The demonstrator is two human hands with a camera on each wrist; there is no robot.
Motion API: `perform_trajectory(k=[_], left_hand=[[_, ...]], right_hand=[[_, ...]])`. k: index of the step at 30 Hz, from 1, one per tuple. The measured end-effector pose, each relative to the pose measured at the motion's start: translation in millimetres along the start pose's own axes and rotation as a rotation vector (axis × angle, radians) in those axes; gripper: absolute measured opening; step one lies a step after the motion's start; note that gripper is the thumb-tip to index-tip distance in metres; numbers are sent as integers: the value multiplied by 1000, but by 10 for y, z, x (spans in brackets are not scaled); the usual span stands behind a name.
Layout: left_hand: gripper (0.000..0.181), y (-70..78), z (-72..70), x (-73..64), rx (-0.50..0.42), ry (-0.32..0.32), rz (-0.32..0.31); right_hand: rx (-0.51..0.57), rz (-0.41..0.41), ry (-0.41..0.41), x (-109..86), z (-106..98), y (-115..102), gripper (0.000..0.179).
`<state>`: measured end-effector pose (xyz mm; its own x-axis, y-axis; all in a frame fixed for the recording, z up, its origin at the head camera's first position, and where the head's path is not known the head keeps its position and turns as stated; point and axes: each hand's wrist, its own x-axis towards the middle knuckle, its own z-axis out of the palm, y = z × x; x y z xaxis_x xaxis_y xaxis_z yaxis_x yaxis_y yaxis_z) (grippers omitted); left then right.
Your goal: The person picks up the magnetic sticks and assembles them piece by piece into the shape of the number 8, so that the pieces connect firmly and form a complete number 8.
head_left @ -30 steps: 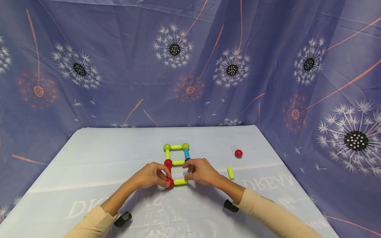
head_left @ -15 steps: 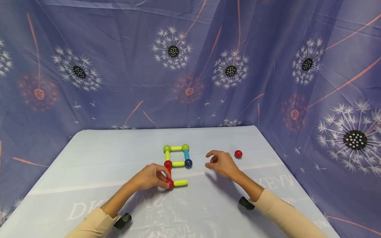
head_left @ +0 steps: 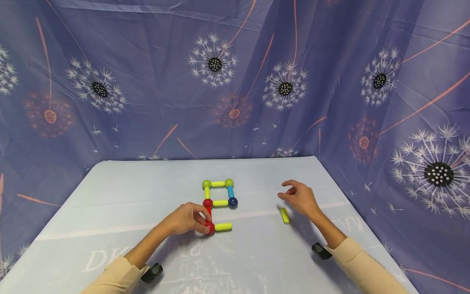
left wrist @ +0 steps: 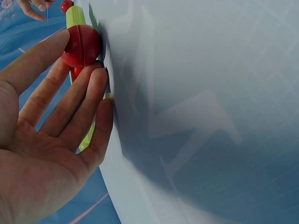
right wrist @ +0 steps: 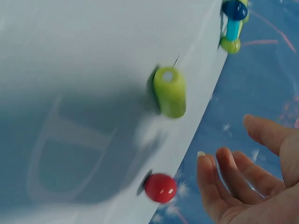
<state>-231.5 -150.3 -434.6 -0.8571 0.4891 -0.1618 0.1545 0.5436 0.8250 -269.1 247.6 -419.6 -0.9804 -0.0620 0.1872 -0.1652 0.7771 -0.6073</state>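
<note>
My left hand (head_left: pixel 186 219) pinches a red ball (left wrist: pixel 83 46) between thumb and fingers at the near left corner of a magnetic ball-and-rod figure. A red rod (head_left: pixel 208 210) runs from that ball to a second red ball (head_left: pixel 207 203), and a yellow-green rod (head_left: pixel 223 226) points right from it. Beyond, a closed square has two green balls (head_left: pixel 229 182), a dark blue ball (head_left: pixel 233 202) and a light blue rod (head_left: pixel 230 192). My right hand (head_left: pixel 301 199) hovers with relaxed fingers, holding nothing, above and beyond a loose yellow-green rod (head_left: pixel 284 216).
A loose red ball (right wrist: pixel 160 187) lies near the right hand, hidden behind it in the head view. The pale cloth-covered table (head_left: pixel 139 183) meets a purple dandelion-print curtain (head_left: pixel 165 81) at the back and right.
My right hand has left the figure's near right side and moved right, past the loose yellow-green rod, uncovering the dark blue ball. My left hand has stayed on the red ball.
</note>
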Motion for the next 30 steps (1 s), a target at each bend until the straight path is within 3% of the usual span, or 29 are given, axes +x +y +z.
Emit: perform_trajectory(k=[16, 30], left_hand=[[23, 7, -1, -12, -8, -1, -1], [23, -4, -7, -10, -6, 3, 5]], right_hand=[[-64, 5, 143, 75, -43, 326, 47], [-99, 11, 132, 174, 9, 503, 45]])
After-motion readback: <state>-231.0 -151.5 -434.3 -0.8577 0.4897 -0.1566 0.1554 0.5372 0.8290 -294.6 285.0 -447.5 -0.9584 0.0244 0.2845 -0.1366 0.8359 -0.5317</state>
